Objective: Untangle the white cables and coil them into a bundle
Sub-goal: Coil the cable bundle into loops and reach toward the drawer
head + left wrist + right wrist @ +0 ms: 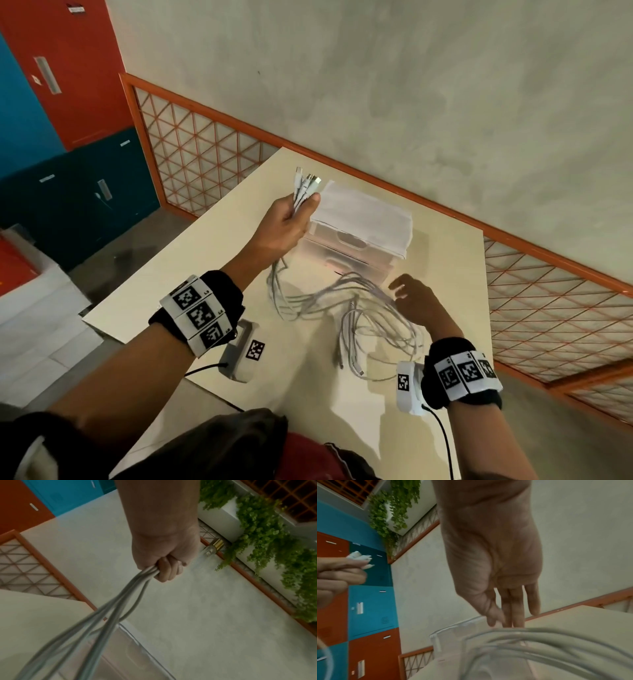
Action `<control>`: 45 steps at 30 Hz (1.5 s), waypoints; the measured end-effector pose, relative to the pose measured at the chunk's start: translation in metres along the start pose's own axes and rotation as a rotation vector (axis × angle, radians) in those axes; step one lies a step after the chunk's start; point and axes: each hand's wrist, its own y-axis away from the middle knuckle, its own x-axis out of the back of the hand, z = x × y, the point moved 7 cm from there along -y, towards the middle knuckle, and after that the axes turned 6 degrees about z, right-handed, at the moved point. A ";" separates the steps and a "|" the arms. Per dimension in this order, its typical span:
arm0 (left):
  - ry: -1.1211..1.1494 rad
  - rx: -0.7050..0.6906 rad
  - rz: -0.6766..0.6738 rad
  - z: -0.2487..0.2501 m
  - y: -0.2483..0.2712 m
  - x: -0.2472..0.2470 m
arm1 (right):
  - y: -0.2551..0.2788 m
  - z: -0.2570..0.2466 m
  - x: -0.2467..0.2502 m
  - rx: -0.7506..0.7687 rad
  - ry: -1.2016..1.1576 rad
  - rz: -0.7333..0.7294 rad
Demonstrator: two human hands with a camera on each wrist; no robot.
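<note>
My left hand (291,219) is raised above the table and grips several white cables (301,192) just below their plug ends, which fan out above the fist. In the left wrist view the fingers (166,570) curl round the cables (120,601) running down toward the table. The cables hang from the fist and spread in loose tangled loops (370,322) on the cream table (171,274). My right hand (414,298) hovers over those loops with fingers straight and holding nothing; its fingers (513,609) point down just above the blurred cables (539,642).
A clear plastic drawer box (363,229) with a white top stands on the table behind the cables. An orange lattice railing (205,150) runs behind the table. Coloured lockers (68,102) stand at the left. White boxes (37,308) lie on the floor to the left.
</note>
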 end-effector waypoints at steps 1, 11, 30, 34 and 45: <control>0.049 0.031 -0.014 0.001 0.002 -0.003 | 0.001 -0.013 0.006 0.094 -0.048 0.086; 0.346 0.126 -0.004 0.019 0.015 -0.024 | 0.055 -0.162 -0.030 0.497 -0.464 -0.318; -0.142 0.457 0.001 -0.089 0.006 0.003 | 0.014 -0.143 0.020 0.261 -0.268 0.056; -0.085 0.285 -0.369 -0.046 0.017 -0.028 | 0.012 -0.151 0.018 0.277 -0.327 -0.028; 0.415 0.324 -0.396 -0.012 -0.001 -0.027 | -0.005 -0.132 0.033 0.041 -0.896 -0.096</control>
